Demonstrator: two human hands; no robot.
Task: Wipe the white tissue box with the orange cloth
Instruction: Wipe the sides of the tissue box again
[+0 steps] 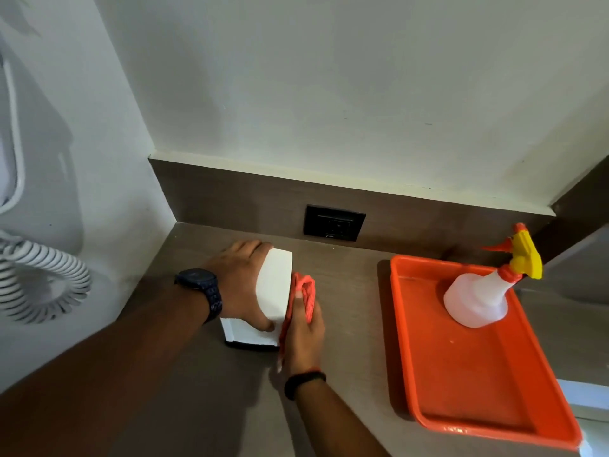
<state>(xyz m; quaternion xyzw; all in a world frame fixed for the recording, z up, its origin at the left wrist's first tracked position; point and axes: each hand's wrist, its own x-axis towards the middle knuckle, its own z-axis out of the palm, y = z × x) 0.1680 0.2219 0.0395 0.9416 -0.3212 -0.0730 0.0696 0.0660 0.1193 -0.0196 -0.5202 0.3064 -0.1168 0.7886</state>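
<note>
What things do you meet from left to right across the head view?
Coiled cord → watch → left hand → tissue box → cloth → socket → tray → spray bottle.

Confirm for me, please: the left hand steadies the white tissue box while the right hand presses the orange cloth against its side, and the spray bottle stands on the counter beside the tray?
Not quite. In the head view the spray bottle stands inside the orange tray, not beside it. The rest holds: left hand steadies the tissue box, right hand presses the cloth.

Cloth (304, 293) right of tissue box (273, 285); bottle (478, 301) in tray (478, 390).
</note>
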